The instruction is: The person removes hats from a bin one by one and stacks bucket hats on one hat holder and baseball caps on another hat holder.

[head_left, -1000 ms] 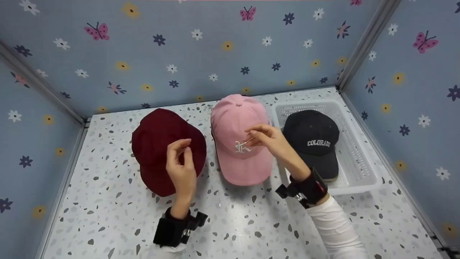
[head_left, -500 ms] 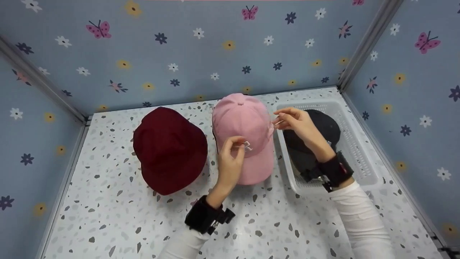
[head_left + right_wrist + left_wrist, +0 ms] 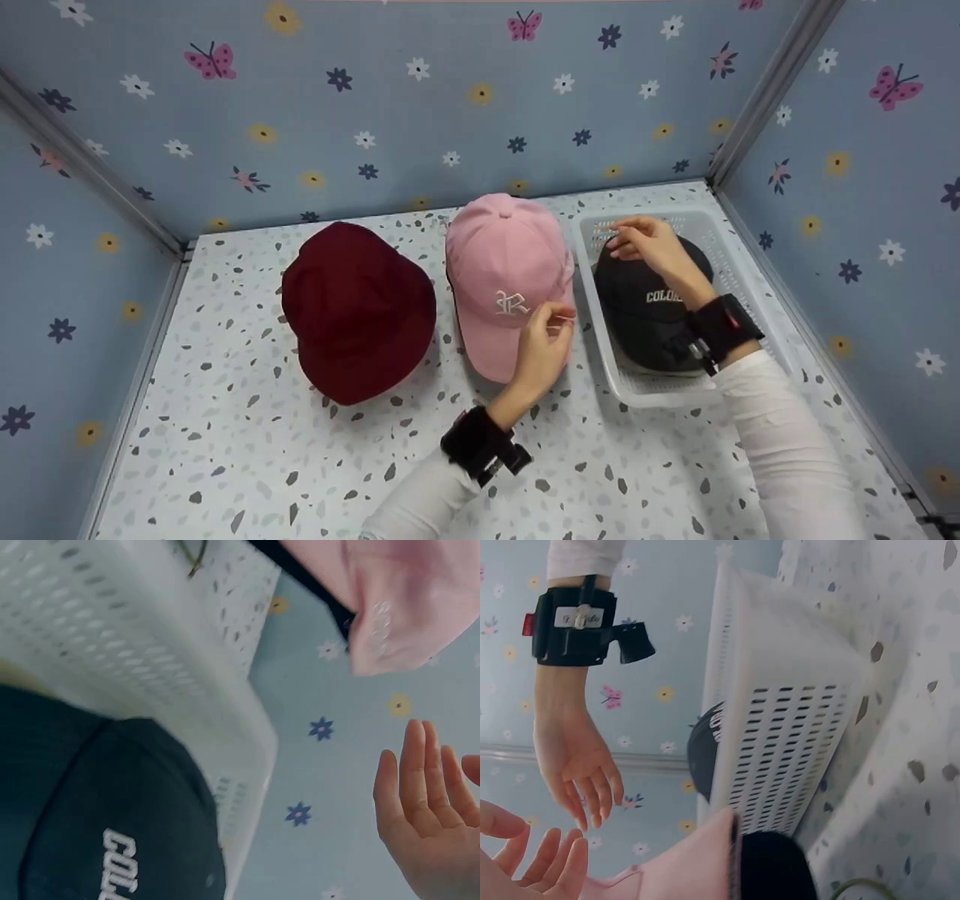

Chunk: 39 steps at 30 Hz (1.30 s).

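Note:
My left hand (image 3: 546, 352) hovers over the right side of the pink baseball cap (image 3: 502, 259), fingers loosely bent and nothing between them. That cap bears a white letter emblem on its front. Above the black cap (image 3: 656, 330) with white COLORADO lettering, my right hand (image 3: 649, 247) hangs with relaxed fingers, also holding nothing. The black cap lies in the white plastic basket (image 3: 622, 391). In the left wrist view the right hand (image 3: 577, 757) appears with fingers spread downward, while the left hand (image 3: 544, 862) shows at the lower corner.
A dark red bucket hat (image 3: 356, 315) lies on the speckled tabletop (image 3: 232, 450), left of the pink cap. Blue panels (image 3: 420, 112) printed with flowers and butterflies stand behind and at both sides. The basket has slotted walls (image 3: 780, 742) and sits near the right panel.
My left hand has moved right, from over the dark red hat to over the pink cap. My right hand has moved from over the pink cap to over the black cap. All the hats stay put.

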### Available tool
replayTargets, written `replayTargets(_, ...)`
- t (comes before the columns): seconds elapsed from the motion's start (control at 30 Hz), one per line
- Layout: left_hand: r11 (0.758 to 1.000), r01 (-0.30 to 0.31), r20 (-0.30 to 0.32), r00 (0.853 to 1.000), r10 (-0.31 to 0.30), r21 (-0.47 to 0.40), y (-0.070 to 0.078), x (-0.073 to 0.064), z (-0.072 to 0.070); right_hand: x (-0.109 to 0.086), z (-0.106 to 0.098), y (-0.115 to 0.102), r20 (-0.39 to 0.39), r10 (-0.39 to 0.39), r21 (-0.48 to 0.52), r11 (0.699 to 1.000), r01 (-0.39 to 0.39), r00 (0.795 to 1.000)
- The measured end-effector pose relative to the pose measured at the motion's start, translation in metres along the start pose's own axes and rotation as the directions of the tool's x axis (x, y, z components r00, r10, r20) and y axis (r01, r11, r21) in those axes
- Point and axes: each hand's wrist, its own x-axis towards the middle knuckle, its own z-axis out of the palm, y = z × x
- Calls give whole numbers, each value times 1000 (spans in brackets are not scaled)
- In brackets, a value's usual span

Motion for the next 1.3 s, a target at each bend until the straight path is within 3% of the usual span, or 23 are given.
replayTargets(0.33,995,101,59,993,-99,-23,-14,-10,29,9,-27,26,-95,4,-149,989,-19,995)
replayTargets(0.5,989,146,64,987,-145,-3,-23,-14,41,8,-37,28,-172,-8,-222,975,-31,985)
replayTargets(0.77,972,211,78,972,-220,104,-31,-25,56,15,-56,48,-340,-44,-436,892,-116,940)
replayTargets(0.93,952,306,85,948,-307,25,-36,-27,63,16,-62,58,-394,-93,-477,871,-117,915)
replayTargets(1.03,938,346,91,934,-346,19,-39,-28,67,16,-66,62,-393,-106,-494,862,-113,914)
replayTargets(1.3,894,443,190,874,-448,69,-52,-29,72,11,-76,72,-290,-3,-511,846,-152,957)
